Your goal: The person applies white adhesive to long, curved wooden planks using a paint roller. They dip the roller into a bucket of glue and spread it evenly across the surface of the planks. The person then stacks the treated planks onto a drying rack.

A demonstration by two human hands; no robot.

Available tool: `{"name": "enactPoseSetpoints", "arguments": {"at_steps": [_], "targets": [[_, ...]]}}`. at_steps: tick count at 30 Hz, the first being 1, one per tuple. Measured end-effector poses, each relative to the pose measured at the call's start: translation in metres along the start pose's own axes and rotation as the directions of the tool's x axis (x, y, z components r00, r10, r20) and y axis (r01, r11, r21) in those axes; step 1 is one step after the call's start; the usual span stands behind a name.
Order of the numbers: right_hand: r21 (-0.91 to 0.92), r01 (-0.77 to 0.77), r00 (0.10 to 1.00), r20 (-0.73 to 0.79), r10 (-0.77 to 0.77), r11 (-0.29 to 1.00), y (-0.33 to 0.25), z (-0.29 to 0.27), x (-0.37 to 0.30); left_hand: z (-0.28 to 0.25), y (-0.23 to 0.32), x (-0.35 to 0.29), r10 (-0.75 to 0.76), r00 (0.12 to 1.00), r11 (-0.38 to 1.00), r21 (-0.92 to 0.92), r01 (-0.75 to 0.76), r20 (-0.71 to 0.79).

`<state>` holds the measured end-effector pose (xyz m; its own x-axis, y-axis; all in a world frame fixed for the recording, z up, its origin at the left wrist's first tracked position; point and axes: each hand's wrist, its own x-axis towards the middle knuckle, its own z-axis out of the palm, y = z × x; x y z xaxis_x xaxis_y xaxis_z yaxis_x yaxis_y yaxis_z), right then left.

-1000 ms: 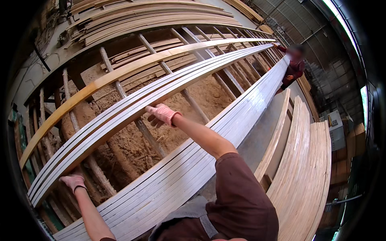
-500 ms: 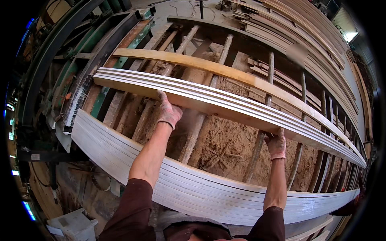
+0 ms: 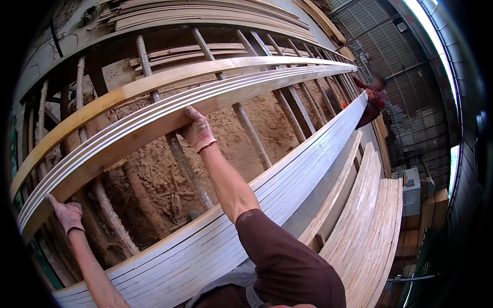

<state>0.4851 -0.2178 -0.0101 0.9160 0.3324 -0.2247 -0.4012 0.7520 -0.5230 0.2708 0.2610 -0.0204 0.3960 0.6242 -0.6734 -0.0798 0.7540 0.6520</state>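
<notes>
A bundle of long wooden boards (image 3: 123, 149) with white upper edges lies across a frame of metal bars. My left hand (image 3: 67, 213), in a pinkish knit glove, grips the near face close to the bundle's left end. Farther right, my gloved right hand (image 3: 197, 131) holds the same boards, thumb up against the wood and the other fingers out of sight beneath. One yellowish board (image 3: 113, 97) lies just beyond the bundle. Between my body and the frame runs a thick stack of white-faced boards (image 3: 215, 241).
At the far right end stands another person (image 3: 377, 97), near the boards' ends. Bars (image 3: 192, 167) cross above a sawdust-covered pit (image 3: 236, 133). Planks (image 3: 205, 18) are piled beyond the frame, and more stacked boards (image 3: 364, 220) lie to my right.
The view has swung to the right, bringing the boards' far ends and the other person into sight. Both hands remain on the bundle, which shows no clear shift on the frame.
</notes>
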Motion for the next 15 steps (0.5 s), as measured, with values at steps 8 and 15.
{"name": "enactPoseSetpoints", "arguments": {"at_steps": [8, 15], "targets": [[-0.044, 0.008, 0.997, -0.075, -0.012, 0.999, -0.004, 0.01, 0.004, 0.015, 0.008, -0.022, -0.031, 0.999, 0.996, 0.081, 0.03, 0.011], [-0.142, -0.009, 0.965, -0.262, -0.029, 0.99, 0.001, 0.015, 0.004, 0.02, 0.021, -0.016, 0.042, 0.996, 0.988, 0.148, -0.052, 0.073]]}}
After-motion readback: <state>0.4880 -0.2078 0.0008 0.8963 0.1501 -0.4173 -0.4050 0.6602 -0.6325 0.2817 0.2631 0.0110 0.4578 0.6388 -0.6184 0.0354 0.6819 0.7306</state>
